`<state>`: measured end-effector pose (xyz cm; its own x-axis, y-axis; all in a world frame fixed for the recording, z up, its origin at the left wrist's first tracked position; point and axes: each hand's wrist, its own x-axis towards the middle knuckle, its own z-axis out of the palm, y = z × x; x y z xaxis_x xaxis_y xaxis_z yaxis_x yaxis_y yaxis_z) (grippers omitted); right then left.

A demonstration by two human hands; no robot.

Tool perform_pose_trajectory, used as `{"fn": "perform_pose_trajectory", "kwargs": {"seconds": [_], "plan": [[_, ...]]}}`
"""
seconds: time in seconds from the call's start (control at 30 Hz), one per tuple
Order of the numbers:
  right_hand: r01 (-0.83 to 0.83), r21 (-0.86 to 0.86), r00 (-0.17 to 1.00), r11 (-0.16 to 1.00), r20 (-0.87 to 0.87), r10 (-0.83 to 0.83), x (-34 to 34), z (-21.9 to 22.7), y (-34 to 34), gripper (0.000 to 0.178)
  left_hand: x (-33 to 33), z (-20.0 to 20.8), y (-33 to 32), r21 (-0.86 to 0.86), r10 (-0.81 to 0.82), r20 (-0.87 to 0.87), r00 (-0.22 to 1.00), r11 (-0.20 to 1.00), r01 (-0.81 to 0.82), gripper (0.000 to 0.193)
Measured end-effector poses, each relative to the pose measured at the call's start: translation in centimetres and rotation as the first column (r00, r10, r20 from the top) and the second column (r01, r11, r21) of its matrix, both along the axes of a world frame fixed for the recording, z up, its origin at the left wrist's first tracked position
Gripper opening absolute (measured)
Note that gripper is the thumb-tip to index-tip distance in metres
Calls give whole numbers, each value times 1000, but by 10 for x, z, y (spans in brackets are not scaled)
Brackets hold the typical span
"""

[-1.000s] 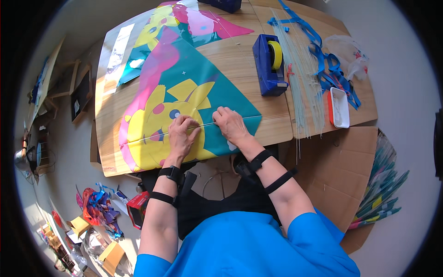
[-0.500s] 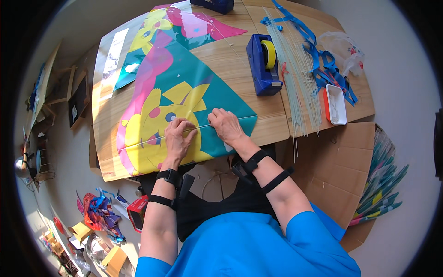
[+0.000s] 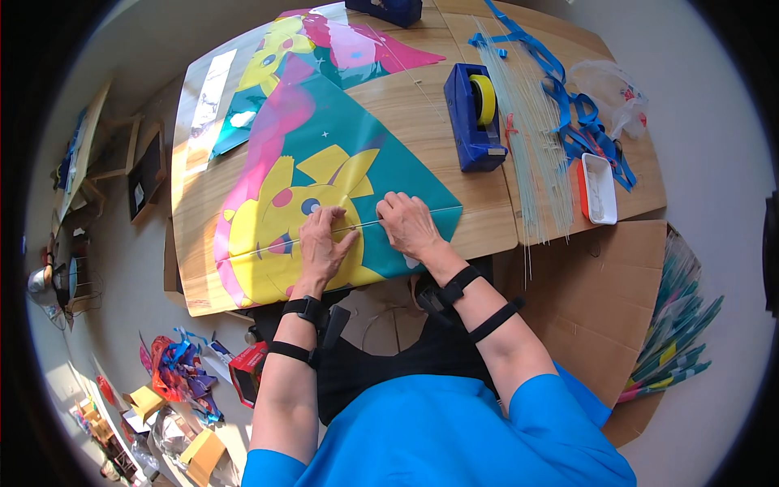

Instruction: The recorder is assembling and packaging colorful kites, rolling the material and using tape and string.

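A kite sail (image 3: 398, 162), teal with a pink border and a yellow cartoon animal, lies flat on the table before me. A thin pale rod (image 3: 434, 211) runs across it from side to side. My left hand (image 3: 324, 243) rests on the yellow print beside the rod, thumb and fingers spread apart around its line. To its right, my right hand (image 3: 407, 226) has its bent fingers pressed together at the rod over the teal part; the exact fingertip contact is partly hidden.
A blue tape dispenser (image 3: 471, 130) with yellow tape stands right of the sail. Beyond it lie several thin rods (image 3: 535, 154), blue straps (image 3: 560, 93) and a white tray (image 3: 599, 191). Another printed sail (image 3: 357, 53) lies behind. A cardboard box (image 3: 592, 292) with rolled sails stands at the right.
The whole scene has shifted slightly right in view. Both hands stay at the rod; the left hand's thumb and fingers look slightly more spread.
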<state>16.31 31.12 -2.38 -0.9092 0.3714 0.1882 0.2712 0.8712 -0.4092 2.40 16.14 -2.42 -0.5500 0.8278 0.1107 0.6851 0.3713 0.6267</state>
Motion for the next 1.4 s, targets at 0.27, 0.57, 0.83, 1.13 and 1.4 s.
{"fn": "perform_pose_trajectory", "kwargs": {"seconds": [0.27,0.57,0.83,1.13,1.4], "plan": [[14,-7,999,1000,-32,-15,5,17,-2,23,-1,5,3,1,-15,36,999,1000,15,50],[21,-7,986,1000,-167,-22,39,44,-24,29,-4,14,-1,-64,-62,42,997,996,64,56],[219,-100,956,971,-179,-234,129,51,-32,20,2,51,-8,48,-75,-150,986,995,83,56],[801,-241,539,549,-110,-835,270,24,68,9,89,76,-88,-9,-276,152,949,960,280,34],[864,-109,483,491,-93,-871,257,29,93,7,130,82,-104,-106,-261,215,941,952,288,28]]}}
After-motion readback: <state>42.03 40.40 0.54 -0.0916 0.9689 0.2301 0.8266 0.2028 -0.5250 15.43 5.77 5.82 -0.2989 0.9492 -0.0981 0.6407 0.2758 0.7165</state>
